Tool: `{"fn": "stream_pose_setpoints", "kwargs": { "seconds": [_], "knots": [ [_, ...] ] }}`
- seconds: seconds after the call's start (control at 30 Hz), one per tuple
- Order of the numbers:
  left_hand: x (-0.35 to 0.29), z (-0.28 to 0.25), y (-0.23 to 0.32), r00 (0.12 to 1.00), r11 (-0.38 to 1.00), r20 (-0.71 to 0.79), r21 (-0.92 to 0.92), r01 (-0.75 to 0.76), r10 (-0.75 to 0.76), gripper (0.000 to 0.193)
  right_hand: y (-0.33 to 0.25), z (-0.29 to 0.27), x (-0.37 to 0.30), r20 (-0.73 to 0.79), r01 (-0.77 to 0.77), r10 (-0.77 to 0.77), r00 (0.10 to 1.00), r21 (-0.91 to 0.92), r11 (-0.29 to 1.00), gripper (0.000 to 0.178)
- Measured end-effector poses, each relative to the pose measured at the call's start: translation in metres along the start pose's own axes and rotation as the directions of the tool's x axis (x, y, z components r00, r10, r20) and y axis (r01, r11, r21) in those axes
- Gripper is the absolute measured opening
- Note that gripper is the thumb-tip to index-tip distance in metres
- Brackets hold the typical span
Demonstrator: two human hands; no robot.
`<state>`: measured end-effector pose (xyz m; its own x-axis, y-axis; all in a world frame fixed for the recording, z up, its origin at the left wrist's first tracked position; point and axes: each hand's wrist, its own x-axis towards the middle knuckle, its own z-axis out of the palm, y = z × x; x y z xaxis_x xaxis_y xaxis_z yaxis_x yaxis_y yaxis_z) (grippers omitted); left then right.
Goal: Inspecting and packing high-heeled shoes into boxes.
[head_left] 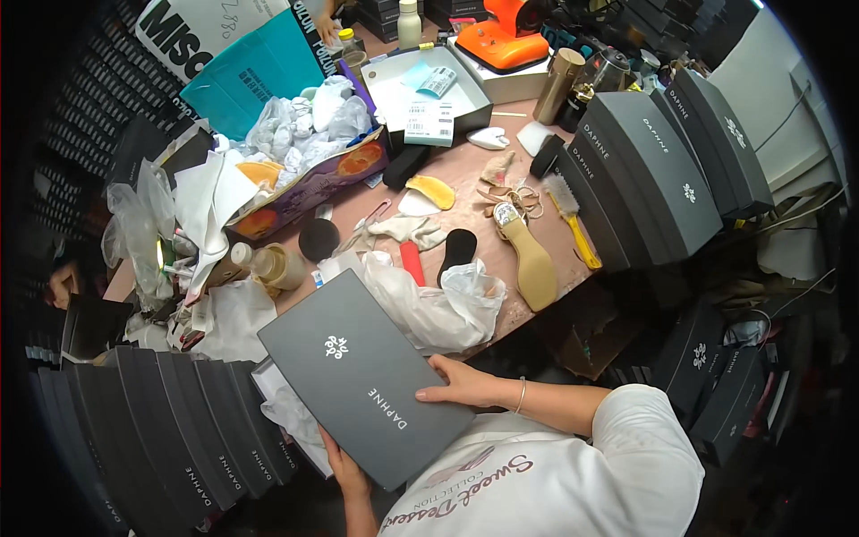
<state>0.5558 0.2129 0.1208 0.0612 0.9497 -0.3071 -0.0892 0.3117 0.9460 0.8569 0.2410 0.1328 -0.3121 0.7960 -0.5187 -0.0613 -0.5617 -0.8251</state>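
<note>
A dark grey shoebox lid [358,367] is tilted in front of me between both hands. My right hand [461,383] grips its right edge, with the thumb lying on top. At its lower left edge is my left hand [344,465], closed on it, with part of the fingers hidden. Partly under the lid, the pale inside of an open shoebox [273,380] shows, with white tissue paper [293,413] in it. On the table beyond lie a white plastic bag [429,309], a black insole [459,249] and a tan-soled sandal [528,259].
Grey shoeboxes stand in a row [179,430] at the lower left and in a stack [640,174] at the right. A yellow-handled brush [573,219] lies by the sandal. Further back are a patterned carton [309,192] of crumpled paper and an orange device [501,45].
</note>
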Motion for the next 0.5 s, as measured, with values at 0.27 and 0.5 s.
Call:
{"fn": "stream_pose_setpoints", "kwargs": {
  "seconds": [0.27, 0.5],
  "knots": [
    [-0.004, 0.015, -0.035, 0.975, 0.983, 0.210, 0.152, -0.101, 0.068, 0.072, 0.001, 0.011, -0.034, -0.153, 0.383, -0.440, 0.885, -0.299, 0.874, 0.051],
    [0.002, 0.062, -0.002, 0.976, 0.941, -0.079, -0.261, -0.217, 0.203, 0.081, -0.096, -0.006, -0.174, -0.269, 0.706, -0.686, 0.676, -0.028, 0.707, 0.068]
  ]
}}
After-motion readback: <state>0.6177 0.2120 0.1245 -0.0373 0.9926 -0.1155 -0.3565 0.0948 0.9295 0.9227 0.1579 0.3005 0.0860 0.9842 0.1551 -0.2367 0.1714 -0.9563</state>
